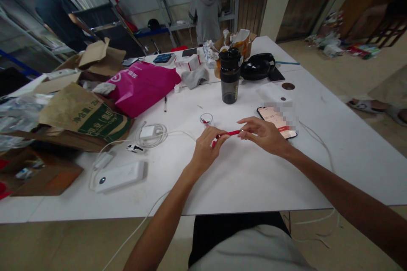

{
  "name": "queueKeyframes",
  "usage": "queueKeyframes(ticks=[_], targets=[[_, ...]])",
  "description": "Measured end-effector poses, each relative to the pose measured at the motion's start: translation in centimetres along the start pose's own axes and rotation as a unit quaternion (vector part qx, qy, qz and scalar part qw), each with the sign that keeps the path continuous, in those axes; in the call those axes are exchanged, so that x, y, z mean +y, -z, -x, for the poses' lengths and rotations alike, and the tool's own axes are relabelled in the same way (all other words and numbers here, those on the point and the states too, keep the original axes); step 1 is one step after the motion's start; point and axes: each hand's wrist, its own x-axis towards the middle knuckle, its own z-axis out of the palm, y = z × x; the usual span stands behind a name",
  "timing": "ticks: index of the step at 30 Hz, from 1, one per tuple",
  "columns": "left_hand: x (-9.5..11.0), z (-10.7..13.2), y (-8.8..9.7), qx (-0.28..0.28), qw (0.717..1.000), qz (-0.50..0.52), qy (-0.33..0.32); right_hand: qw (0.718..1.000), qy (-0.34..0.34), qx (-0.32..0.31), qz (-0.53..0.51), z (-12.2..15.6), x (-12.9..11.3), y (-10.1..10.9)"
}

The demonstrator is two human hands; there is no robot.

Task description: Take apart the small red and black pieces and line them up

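Note:
Both of my hands meet over the middle of the white table (241, 178). My left hand (208, 146) is closed around one end of a thin red pen-like stick (229, 133). My right hand (263, 133) pinches the other end of the same stick with its fingertips. The stick lies level between them, just above the table. A small clear ring with a red bit (206, 118) lies just beyond my left hand. A phone (277, 122) with a lit screen lies flat behind my right hand.
A black shaker bottle (229, 75) stands beyond the hands. A white power bank (119, 176), a charger with coiled cable (151, 133), a pink bag (143, 84) and torn cardboard boxes (79, 114) fill the left side. Black headphones (258, 67) lie farther back. A person (205, 8) stands at the far shelves.

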Motion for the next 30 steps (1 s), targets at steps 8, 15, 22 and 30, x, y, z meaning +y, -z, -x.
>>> queueKeyframes(ticks=[8,15,22,30], targets=[[-0.3,0.2,-0.2,-0.026,0.999,0.007,0.022,0.998,-0.032,-0.009,-0.058,0.1,0.1,-0.3],[-0.2,0.3,-0.3,-0.036,0.999,0.016,0.025,0.999,-0.026,0.008,-0.034,0.2,-0.2,-0.6],[-0.4,0.5,-1.1,-0.063,0.998,-0.003,-0.012,0.999,0.010,-0.031,0.036,0.2,0.4,-0.7],[0.2,-0.3,0.3,0.066,0.998,-0.002,0.014,0.976,0.062,0.117,0.171,0.1,-1.3,5.4]])
